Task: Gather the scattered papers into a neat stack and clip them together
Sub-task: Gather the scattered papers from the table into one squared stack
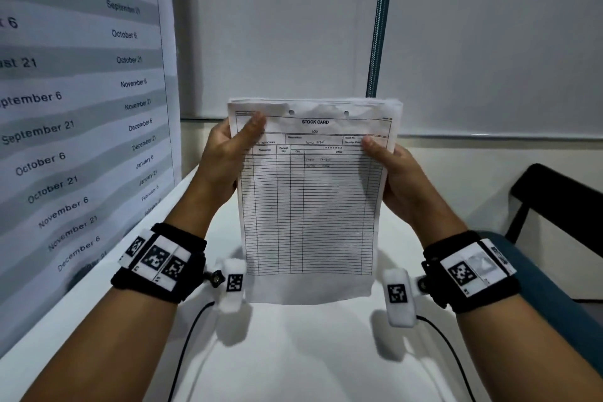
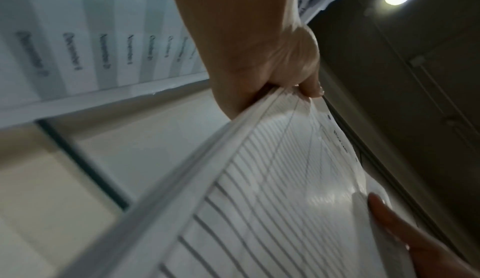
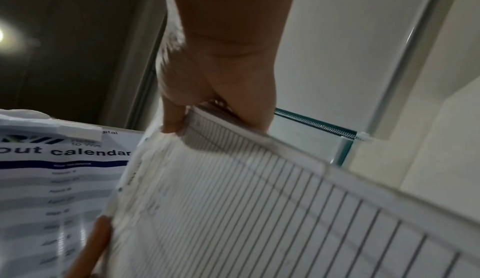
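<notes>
My left hand and right hand each pinch a side edge of the papers, held upright above the white worktop. The long sides run up and down. I see no clip.

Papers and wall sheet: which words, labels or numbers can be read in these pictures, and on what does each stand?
"STOCK CARD": heading of the top sheet of the paper stack, held by the left hand and right hand.
"LGU": under that heading.
Small table headings and handwriting on the stack: too small to read.
"September 6", "October 6", "October 21", "November 6", "December 6": wall calendar.
"calendar": the same sheet's title, right wrist view.
</notes>
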A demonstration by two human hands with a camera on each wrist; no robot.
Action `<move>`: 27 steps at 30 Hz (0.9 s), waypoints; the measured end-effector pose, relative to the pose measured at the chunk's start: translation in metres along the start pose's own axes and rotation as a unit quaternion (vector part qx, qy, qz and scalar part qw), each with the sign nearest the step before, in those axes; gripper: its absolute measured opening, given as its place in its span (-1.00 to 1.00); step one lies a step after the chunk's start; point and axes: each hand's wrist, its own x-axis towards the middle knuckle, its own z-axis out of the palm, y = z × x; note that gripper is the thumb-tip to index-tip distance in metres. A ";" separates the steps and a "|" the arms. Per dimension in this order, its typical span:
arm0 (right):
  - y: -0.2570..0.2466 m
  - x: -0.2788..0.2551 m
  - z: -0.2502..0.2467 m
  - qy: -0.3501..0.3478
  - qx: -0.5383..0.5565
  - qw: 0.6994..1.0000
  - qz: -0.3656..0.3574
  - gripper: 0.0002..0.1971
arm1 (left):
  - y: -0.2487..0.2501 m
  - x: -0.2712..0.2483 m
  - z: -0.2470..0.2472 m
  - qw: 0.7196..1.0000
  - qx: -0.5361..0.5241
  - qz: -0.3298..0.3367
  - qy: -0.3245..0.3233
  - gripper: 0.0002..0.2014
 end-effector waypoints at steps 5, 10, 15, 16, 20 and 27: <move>0.007 -0.009 0.046 0.214 -0.120 0.947 -0.208 -0.88 | 0.004 -0.005 0.024 0.965 0.160 0.173 0.117 -0.83; 0.014 -0.022 0.072 0.192 -0.250 0.886 -0.340 -0.54 | 0.003 -0.017 0.045 0.923 0.208 0.287 0.146 -0.87; 0.017 -0.014 0.020 0.118 -0.011 0.985 -0.124 -0.77 | -0.018 -0.001 -0.001 0.990 0.102 0.038 0.085 -0.68; 0.022 -0.014 0.016 0.089 0.002 0.992 -0.093 -0.76 | -0.026 -0.002 -0.006 0.991 0.112 0.023 0.068 -0.69; 0.031 -0.012 0.016 0.089 -0.037 0.990 -0.106 -0.79 | -0.040 -0.004 -0.002 0.992 0.085 0.062 0.071 -0.84; 0.044 -0.013 -0.004 0.061 -0.136 0.986 -0.071 -0.75 | -0.051 -0.005 -0.015 0.989 0.147 -0.025 -0.025 -0.67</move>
